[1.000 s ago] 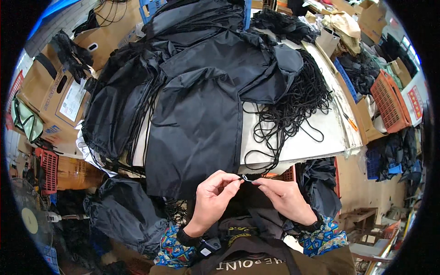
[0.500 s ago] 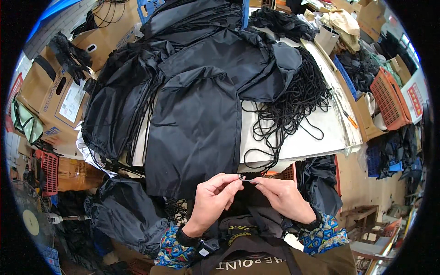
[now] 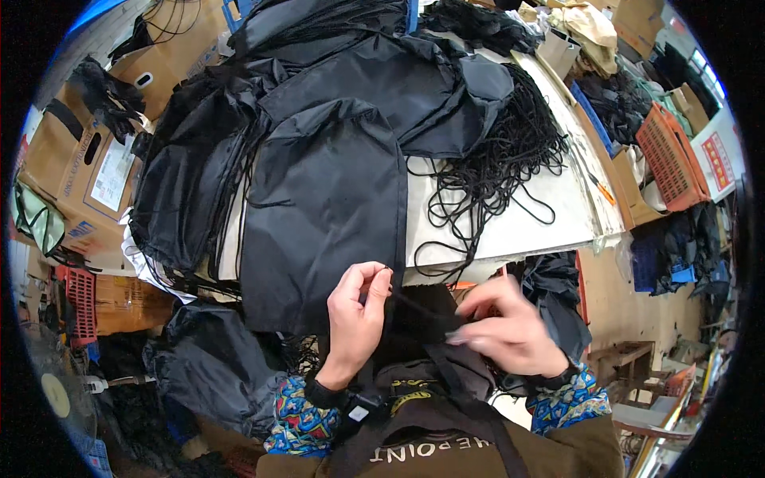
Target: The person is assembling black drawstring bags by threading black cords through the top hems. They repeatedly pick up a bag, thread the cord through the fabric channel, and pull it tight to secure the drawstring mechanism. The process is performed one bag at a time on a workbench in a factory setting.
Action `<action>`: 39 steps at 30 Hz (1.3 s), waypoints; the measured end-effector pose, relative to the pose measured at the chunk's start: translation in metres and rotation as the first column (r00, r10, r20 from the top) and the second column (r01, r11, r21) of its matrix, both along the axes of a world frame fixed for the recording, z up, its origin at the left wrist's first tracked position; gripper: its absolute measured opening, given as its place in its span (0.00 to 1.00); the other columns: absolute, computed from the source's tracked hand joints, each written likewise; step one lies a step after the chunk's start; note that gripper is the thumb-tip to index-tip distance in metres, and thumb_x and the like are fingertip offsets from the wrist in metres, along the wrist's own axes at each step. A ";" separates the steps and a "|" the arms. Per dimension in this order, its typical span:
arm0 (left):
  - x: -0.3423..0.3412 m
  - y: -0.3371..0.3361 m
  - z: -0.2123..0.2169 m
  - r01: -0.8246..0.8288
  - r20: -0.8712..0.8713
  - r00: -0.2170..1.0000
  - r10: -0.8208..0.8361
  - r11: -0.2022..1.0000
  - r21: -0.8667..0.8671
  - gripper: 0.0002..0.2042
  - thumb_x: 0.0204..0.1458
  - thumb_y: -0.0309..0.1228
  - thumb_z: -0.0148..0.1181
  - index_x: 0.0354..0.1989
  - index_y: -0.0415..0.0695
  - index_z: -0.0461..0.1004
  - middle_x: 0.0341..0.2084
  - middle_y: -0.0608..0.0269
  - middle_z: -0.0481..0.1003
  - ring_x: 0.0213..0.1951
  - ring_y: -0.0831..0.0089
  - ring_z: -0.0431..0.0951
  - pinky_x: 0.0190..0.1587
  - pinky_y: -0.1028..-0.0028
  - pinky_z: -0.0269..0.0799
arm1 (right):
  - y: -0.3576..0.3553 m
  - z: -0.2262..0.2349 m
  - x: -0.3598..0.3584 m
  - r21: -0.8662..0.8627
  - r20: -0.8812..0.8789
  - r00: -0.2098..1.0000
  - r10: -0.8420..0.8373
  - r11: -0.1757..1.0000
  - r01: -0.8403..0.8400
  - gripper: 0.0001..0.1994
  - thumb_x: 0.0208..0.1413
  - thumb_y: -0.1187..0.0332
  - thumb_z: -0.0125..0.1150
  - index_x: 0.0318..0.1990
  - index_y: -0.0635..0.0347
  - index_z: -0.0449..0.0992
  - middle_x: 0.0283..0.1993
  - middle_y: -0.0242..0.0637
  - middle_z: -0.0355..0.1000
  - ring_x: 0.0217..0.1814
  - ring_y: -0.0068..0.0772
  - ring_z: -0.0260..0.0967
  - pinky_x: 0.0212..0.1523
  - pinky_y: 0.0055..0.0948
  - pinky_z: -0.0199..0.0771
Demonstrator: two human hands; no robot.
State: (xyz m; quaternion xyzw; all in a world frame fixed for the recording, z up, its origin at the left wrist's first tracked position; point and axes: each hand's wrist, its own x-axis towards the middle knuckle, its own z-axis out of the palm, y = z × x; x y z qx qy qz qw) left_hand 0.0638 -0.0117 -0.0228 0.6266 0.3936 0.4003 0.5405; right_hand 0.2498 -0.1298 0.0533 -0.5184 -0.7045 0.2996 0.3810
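My left hand (image 3: pixel 356 323) is closed in a pinch just in front of the bag's lower right edge. A small dark end, which looks like black cord (image 3: pixel 389 271), shows at its fingertips. To its right, my right hand (image 3: pixel 510 331) is smeared by motion, its fingers bent above the thumb; whether it holds anything is unclear. A faint dark streak runs between the hands. The black drawstring bag (image 3: pixel 323 215) lies flat on the table, its lower end hanging over the front edge. A tangled heap of black cords (image 3: pixel 510 151) lies to the bag's right.
More black bags (image 3: pixel 199 175) are piled on the table's left and back. White table surface (image 3: pixel 494 215) shows under the cords. Cardboard boxes (image 3: pixel 80 175) stand at left, an orange crate (image 3: pixel 673 159) at right. A dark bag (image 3: pixel 211 366) hangs low at left.
My hands have moved apart: the left has shifted slightly left and up, the right has drawn away to the right. The small metallic piece seen between them no longer shows clearly.
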 end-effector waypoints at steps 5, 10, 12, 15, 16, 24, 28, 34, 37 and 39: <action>0.022 -0.016 -0.020 0.226 -0.260 0.955 -0.144 0.921 0.318 0.04 0.51 0.25 0.57 0.31 0.36 0.72 0.26 0.55 0.73 0.28 0.66 0.74 0.32 0.73 0.69 | -0.019 0.007 0.012 0.486 -0.563 0.823 -0.075 0.775 0.403 0.10 0.49 0.62 0.60 0.24 0.58 0.74 0.61 0.65 0.53 0.61 0.56 0.55 0.62 0.49 0.49; 0.024 -0.007 -0.009 0.202 -0.379 0.923 -0.059 0.915 0.348 0.10 0.52 0.31 0.56 0.37 0.37 0.72 0.35 0.52 0.72 0.41 0.58 0.72 0.45 0.64 0.66 | -0.017 0.009 0.045 0.566 -0.588 0.629 0.508 0.814 -0.128 0.13 0.58 0.65 0.50 0.26 0.65 0.73 0.45 0.66 0.68 0.42 0.61 0.71 0.64 0.57 0.36; 0.024 0.020 -0.006 0.112 -0.561 0.771 0.300 0.804 0.584 0.18 0.54 0.38 0.52 0.49 0.38 0.66 0.49 0.48 0.66 0.53 0.50 0.63 0.55 0.53 0.56 | -0.019 0.017 0.049 0.513 -0.649 0.500 0.574 0.815 -0.270 0.11 0.57 0.71 0.50 0.27 0.71 0.72 0.38 0.66 0.69 0.38 0.62 0.72 0.59 0.60 0.49; 0.013 0.043 -0.036 0.328 -0.828 0.446 0.341 0.798 0.505 0.28 0.54 0.45 0.50 0.61 0.48 0.56 0.61 0.50 0.54 0.62 0.38 0.48 0.55 0.34 0.47 | -0.025 0.015 0.046 0.519 -0.812 0.094 0.576 0.787 -0.335 0.10 0.56 0.75 0.50 0.28 0.76 0.72 0.33 0.64 0.71 0.32 0.58 0.73 0.37 0.50 0.73; 0.011 0.038 -0.037 0.417 -0.834 0.476 0.280 0.763 0.494 0.26 0.53 0.44 0.51 0.61 0.51 0.58 0.61 0.51 0.54 0.62 0.37 0.48 0.54 0.33 0.47 | -0.029 0.011 0.057 0.498 -0.801 0.140 0.582 0.778 -0.383 0.10 0.56 0.76 0.50 0.27 0.77 0.72 0.30 0.61 0.71 0.28 0.52 0.72 0.29 0.42 0.73; 0.036 0.129 -0.048 0.703 -0.810 0.583 0.060 0.462 0.541 0.21 0.55 0.36 0.49 0.59 0.56 0.61 0.62 0.56 0.55 0.62 0.42 0.50 0.56 0.37 0.51 | -0.008 0.008 0.026 -0.423 -0.202 0.925 -0.323 0.880 0.215 0.11 0.60 0.70 0.50 0.41 0.68 0.75 0.26 0.32 0.70 0.24 0.13 0.62 0.24 0.17 0.63; 0.053 0.175 -0.033 0.551 -0.596 0.787 -0.157 0.612 0.566 0.17 0.55 0.35 0.52 0.51 0.45 0.69 0.53 0.50 0.66 0.57 0.50 0.63 0.57 0.57 0.60 | 0.051 -0.068 -0.011 0.205 0.211 0.938 -0.277 0.950 0.235 0.12 0.54 0.73 0.53 0.45 0.65 0.71 0.30 0.48 0.70 0.29 0.48 0.70 0.28 0.37 0.69; -0.040 0.091 0.004 -0.161 -0.178 0.968 0.176 0.982 0.095 0.14 0.59 0.33 0.48 0.26 0.39 0.72 0.14 0.72 0.66 0.17 0.86 0.62 0.22 0.83 0.56 | 0.109 -0.115 -0.026 0.188 0.602 0.724 -0.338 0.941 0.283 0.14 0.52 0.73 0.49 0.47 0.61 0.68 0.30 0.42 0.67 0.27 0.43 0.71 0.24 0.40 0.70; -0.078 0.034 -0.029 -0.201 -0.307 0.948 0.087 0.910 -0.363 0.12 0.58 0.36 0.52 0.28 0.39 0.72 0.15 0.70 0.68 0.17 0.85 0.66 0.20 0.83 0.63 | 0.122 -0.115 -0.024 0.165 0.646 0.707 -0.286 0.957 0.237 0.15 0.51 0.74 0.48 0.48 0.62 0.68 0.30 0.40 0.68 0.26 0.42 0.71 0.23 0.39 0.70; -0.069 0.016 -0.053 -0.173 -0.045 0.985 0.170 0.892 -0.417 0.11 0.57 0.35 0.54 0.30 0.39 0.72 0.17 0.69 0.70 0.18 0.84 0.68 0.20 0.83 0.64 | 0.123 -0.110 -0.023 0.170 0.628 0.724 -0.286 0.958 0.231 0.14 0.52 0.74 0.47 0.46 0.62 0.70 0.29 0.42 0.68 0.27 0.42 0.71 0.23 0.39 0.68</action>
